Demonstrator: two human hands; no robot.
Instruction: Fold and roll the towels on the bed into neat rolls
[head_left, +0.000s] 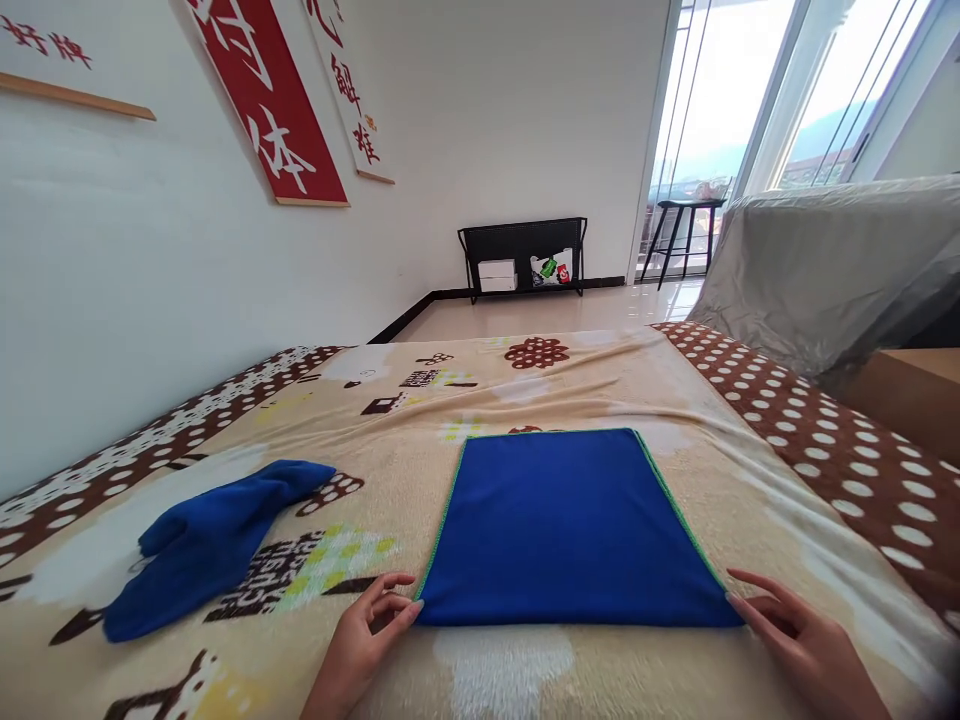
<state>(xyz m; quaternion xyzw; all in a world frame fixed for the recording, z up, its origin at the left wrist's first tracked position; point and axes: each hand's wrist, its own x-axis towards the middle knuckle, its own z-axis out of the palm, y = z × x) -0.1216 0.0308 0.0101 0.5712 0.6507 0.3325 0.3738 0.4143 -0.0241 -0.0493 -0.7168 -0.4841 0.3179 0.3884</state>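
Observation:
A blue cloth [555, 530] with green stitched edges lies flat on the bed, with its near edge doubled like a fold. At its near left corner is my left hand [367, 640], fingers curled and the thumb tip on the corner. My right hand [799, 635] holds the near right corner in the same way, thumb against the edge. Part of each hand's grip is hidden beneath the thumb or the cloth. To the left, apart from both hands, a second blue cloth [217, 545] lies crumpled.
A patterned beige blanket [480, 400] with a brown polka-dot border covers the bed. Beyond it stand a low black rack [523, 240] by the wall and a dark stool [686, 225] near the window. A plastic-covered piece of furniture [832, 260] and a cardboard box [911, 395] are on the right.

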